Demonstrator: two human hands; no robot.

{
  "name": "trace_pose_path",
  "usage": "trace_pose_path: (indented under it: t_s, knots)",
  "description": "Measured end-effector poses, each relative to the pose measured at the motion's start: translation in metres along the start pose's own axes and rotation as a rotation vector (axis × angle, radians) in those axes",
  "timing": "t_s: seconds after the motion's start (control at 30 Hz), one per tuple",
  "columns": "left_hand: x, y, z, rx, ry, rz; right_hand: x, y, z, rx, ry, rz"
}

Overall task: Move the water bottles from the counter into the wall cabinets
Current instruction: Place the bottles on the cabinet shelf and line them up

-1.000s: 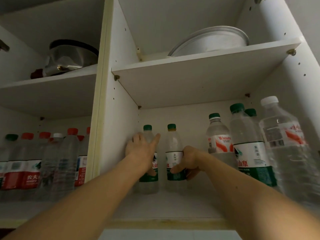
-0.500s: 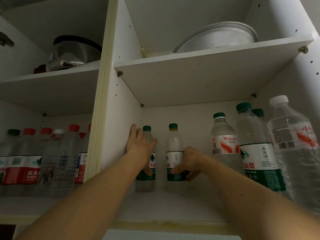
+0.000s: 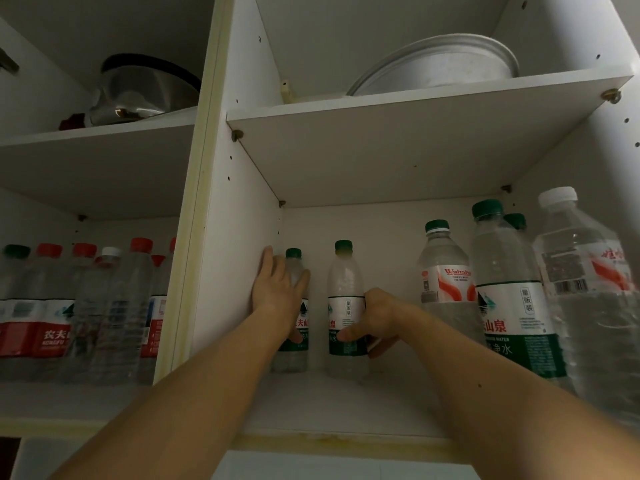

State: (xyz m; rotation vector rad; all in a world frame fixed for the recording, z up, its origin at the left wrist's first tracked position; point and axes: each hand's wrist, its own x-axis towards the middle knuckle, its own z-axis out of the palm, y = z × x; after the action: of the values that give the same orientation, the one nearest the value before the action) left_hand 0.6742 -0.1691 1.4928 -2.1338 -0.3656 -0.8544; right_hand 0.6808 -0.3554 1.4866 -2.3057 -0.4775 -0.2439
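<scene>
Hands: left hand flat on one bottle; right hand fingers grip another bottle.

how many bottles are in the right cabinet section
6 in view. One under the left hand by the divider, one gripped by the right hand, then the Wahaha bottle, a big green-capped one, another mostly hidden behind it, a white-capped one. More may be hidden.

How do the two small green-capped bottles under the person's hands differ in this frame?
The left bottle stands beside the cabinet's side wall; the right bottle stands apart from it. The left hand lies over the left bottle with straight fingers; the right hand curls round the right bottle. Both stand upright, with green labels.
</scene>
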Motion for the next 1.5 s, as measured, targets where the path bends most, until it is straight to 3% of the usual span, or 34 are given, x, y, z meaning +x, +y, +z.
trace_pose_path:
  t_s: [0.57,0.97,1.2,1.5]
  knots:
    - [-0.021,0.003,-0.004,-0.114,0.012,-0.045,-0.004,0.004,0.012,-0.111,0.014,-0.003]
    - [-0.020,0.001,-0.006,-0.202,-0.008,-0.045,0.023,0.000,0.041,-0.501,0.140,-0.069]
    - [-0.020,0.002,-0.005,-0.176,0.007,-0.039,0.033,-0.014,0.028,-0.903,0.168,-0.034]
    - [-0.016,0.006,0.000,-0.116,-0.029,-0.051,0.052,0.001,0.039,-0.728,0.155,-0.105]
